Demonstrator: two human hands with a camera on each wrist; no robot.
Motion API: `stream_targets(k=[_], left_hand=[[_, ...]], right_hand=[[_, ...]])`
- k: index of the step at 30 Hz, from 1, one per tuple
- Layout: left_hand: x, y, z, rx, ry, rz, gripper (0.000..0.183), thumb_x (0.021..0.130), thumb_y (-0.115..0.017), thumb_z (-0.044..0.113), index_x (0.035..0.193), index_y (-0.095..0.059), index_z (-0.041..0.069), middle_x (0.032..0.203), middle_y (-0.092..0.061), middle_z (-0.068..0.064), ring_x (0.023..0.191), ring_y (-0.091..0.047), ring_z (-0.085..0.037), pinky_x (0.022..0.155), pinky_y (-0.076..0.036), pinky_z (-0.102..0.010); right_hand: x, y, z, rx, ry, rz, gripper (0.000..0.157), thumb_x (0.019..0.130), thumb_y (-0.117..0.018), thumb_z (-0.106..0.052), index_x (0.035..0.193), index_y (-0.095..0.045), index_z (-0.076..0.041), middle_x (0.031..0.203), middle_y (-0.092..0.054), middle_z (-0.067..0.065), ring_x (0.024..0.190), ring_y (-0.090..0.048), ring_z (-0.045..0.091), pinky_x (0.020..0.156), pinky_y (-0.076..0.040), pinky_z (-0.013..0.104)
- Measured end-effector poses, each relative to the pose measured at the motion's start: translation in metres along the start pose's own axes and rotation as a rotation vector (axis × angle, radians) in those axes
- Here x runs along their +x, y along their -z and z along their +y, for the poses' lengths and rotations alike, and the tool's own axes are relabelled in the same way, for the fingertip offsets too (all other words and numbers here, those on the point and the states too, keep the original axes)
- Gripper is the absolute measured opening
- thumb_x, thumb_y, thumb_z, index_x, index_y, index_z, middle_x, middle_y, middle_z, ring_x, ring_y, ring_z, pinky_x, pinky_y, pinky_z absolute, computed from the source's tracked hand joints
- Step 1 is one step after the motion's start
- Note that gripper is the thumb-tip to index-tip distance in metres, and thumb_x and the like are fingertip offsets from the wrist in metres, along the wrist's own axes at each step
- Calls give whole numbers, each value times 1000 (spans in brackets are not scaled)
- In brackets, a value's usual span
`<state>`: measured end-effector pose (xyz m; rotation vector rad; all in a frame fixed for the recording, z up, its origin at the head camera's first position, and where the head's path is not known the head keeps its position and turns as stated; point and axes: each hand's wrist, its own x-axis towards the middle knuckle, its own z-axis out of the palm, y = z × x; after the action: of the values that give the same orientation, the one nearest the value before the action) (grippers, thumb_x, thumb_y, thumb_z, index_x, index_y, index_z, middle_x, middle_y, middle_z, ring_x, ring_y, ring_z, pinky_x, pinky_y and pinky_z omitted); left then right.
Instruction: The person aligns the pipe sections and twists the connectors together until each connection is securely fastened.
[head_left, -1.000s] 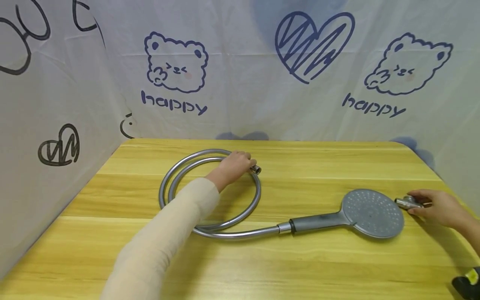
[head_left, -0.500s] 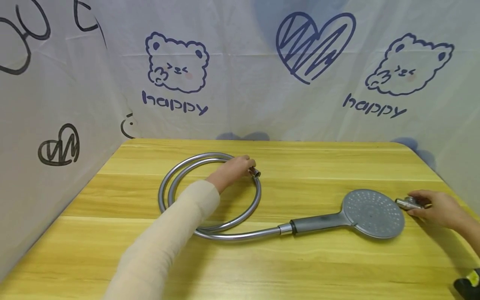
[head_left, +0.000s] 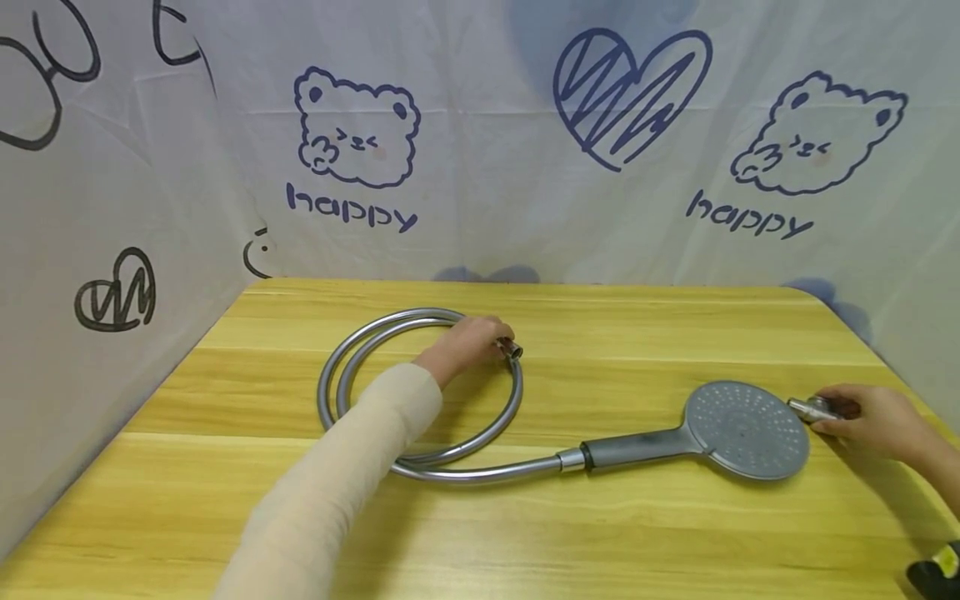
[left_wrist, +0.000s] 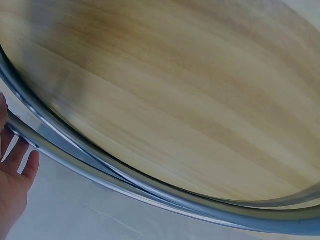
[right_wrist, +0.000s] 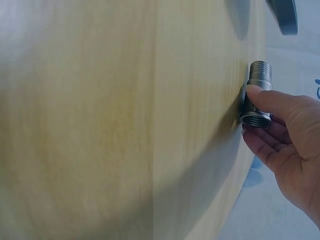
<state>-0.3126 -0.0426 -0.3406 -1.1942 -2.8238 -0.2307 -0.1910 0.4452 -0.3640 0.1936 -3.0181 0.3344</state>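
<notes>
Left grip (head_left: pixel 467 343) — fingers round the hose (head_left: pixel 487 475) near its free end, coils over the counter (head_left: pixel 600 542). Right grip (head_left: pixel 881 419) — pinching the fitting (right_wrist: pixel 259 92) just beside the shower head (head_left: pixel 746 429).

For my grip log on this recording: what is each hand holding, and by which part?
The left hand holds the hose near its free end; the right hand pinches the metal fitting around its middle.

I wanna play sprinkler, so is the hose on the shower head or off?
On: the shower hose joins the handle of the shower head at a metal collar, no gap showing.
</notes>
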Motion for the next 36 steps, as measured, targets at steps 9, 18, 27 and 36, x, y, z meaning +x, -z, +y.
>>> stream_targets(k=[9,18,27,36], left_hand=[[1,1,-1,-21,43,-28,25,84,-66,15,108,-66,8,106,-69,-3,101,-64,-18,89,-50,-31],[1,4,-2,-83,94,-9,25,85,-65,16,109,-64,6,107,-69,-5,101,-64,-20,90,-50,-32],[0,6,-1,-122,95,-12,24,84,-66,14,107,-67,7,104,-70,-3,100,-64,-18,92,-49,-31],[2,7,0,-93,74,16,24,84,-66,16,107,-68,8,103,-71,-3,99,-65,-18,91,-50,-31]], right_hand=[[2,2,-5,15,21,79,43,71,-79,-11,97,-60,18,78,-65,27,59,-61,17,50,-47,23],[6,9,-19,18,28,163,46,71,-77,-8,102,-57,20,83,-63,33,65,-63,36,53,-52,38],[15,8,-29,73,5,200,51,76,-76,-19,107,-58,16,89,-64,31,68,-63,34,53,-51,32],[24,-4,-33,142,2,271,47,71,-79,-16,107,-61,9,86,-67,25,61,-52,-7,50,-50,26]])
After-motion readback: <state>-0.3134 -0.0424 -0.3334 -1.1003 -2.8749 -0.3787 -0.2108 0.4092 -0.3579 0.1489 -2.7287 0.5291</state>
